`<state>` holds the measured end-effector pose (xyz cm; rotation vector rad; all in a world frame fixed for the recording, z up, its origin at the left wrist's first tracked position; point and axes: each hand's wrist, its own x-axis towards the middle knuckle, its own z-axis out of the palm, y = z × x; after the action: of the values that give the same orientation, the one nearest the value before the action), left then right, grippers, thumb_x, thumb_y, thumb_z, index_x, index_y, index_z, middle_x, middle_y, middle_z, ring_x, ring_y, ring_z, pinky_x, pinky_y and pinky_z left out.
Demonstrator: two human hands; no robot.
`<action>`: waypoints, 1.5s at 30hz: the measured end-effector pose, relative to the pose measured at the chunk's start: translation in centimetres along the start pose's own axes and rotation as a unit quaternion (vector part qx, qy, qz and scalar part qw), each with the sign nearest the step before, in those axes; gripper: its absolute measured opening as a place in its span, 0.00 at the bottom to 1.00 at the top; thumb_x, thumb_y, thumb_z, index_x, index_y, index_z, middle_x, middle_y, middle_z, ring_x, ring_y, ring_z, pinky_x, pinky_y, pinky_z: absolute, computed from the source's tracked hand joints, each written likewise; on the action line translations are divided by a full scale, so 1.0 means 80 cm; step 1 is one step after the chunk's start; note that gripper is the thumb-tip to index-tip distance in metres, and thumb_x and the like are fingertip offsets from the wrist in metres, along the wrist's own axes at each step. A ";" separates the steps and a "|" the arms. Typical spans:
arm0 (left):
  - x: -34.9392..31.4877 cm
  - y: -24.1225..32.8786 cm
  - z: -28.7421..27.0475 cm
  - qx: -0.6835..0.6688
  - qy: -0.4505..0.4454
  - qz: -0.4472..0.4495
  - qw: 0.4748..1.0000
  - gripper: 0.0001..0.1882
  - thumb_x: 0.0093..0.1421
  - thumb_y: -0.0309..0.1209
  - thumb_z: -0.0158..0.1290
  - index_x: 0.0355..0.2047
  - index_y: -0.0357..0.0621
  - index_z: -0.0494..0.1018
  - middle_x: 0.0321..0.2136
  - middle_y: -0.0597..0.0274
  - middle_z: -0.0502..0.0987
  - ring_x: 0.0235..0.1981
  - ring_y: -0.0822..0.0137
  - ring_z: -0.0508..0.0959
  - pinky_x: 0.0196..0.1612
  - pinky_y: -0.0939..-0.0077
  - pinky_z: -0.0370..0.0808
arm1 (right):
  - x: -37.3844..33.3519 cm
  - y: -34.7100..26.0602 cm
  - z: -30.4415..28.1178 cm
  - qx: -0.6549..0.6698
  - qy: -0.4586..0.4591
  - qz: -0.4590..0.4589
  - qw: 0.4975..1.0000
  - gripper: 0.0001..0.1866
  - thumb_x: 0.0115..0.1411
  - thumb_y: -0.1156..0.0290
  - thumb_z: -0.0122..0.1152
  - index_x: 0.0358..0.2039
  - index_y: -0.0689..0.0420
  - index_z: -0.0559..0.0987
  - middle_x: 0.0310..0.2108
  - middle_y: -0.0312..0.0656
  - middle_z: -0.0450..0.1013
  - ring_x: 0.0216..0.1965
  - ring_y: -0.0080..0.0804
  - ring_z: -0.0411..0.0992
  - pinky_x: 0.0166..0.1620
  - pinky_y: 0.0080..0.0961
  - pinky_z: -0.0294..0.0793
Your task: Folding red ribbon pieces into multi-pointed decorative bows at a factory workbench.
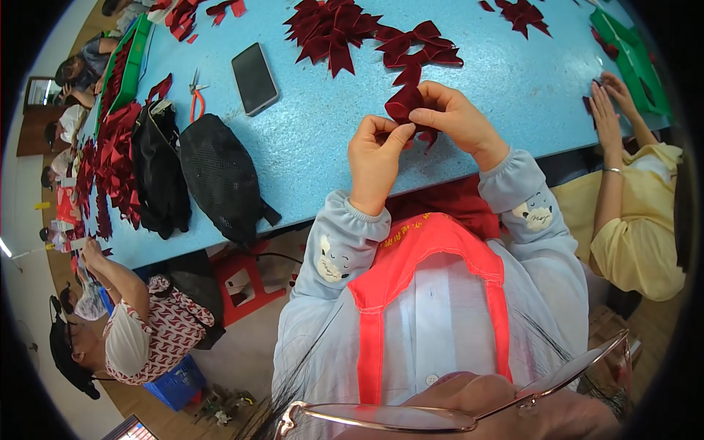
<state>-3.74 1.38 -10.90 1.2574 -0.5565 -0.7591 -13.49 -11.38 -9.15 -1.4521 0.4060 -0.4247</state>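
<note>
A dark red velvet ribbon bow (405,104) is held between my two hands above the near edge of the light blue table (220,81). My left hand (375,150) pinches its lower left side, thumb against the curled fingers. On the other side my right hand (458,117) grips the loop between thumb and fingers. Just beyond them lie more velvet bows (418,48), and a heap of finished-looking bows (330,33) spreads farther back. The fingertips hide the middle of the bow I hold.
Left of my hands are a phone (255,79), orange-handled pliers (196,95) and black mesh bags (218,172). A pile of red ribbon pieces (117,161) and a green tray (126,70) lie beyond. Another green tray (634,70) stands right, near a co-worker's hands (607,110).
</note>
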 end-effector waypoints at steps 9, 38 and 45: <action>0.001 0.003 -0.003 -0.009 0.014 0.001 1.000 0.05 0.56 0.24 0.54 0.32 0.35 0.72 0.24 0.64 0.74 0.24 0.76 0.74 0.27 0.84 0.70 | 0.001 0.013 -0.025 0.103 -0.049 0.079 0.990 0.08 0.57 0.74 0.49 0.35 0.60 0.74 0.31 0.30 0.71 0.34 0.15 0.67 0.37 0.13 0.67; -0.010 0.003 0.002 0.160 -0.063 0.095 0.981 0.15 0.60 0.24 0.46 0.48 0.41 0.70 0.32 0.65 0.70 0.31 0.76 0.70 0.32 0.83 0.71 | -0.006 0.023 0.004 0.021 0.162 -0.035 0.986 0.09 0.62 0.73 0.45 0.36 0.60 0.75 0.27 0.29 0.71 0.29 0.12 0.66 0.33 0.12 0.67; -0.002 0.008 0.005 0.176 -0.060 0.042 0.982 0.13 0.59 0.27 0.50 0.44 0.38 0.70 0.31 0.62 0.74 0.27 0.76 0.72 0.28 0.82 0.71 | -0.005 0.020 0.004 -0.061 0.147 -0.036 0.987 0.09 0.63 0.72 0.45 0.35 0.59 0.75 0.26 0.29 0.70 0.29 0.12 0.65 0.32 0.12 0.66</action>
<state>-4.02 1.36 -10.14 1.5086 -0.8655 -0.6882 -13.63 -10.80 -10.72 -1.5309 0.6256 -0.6865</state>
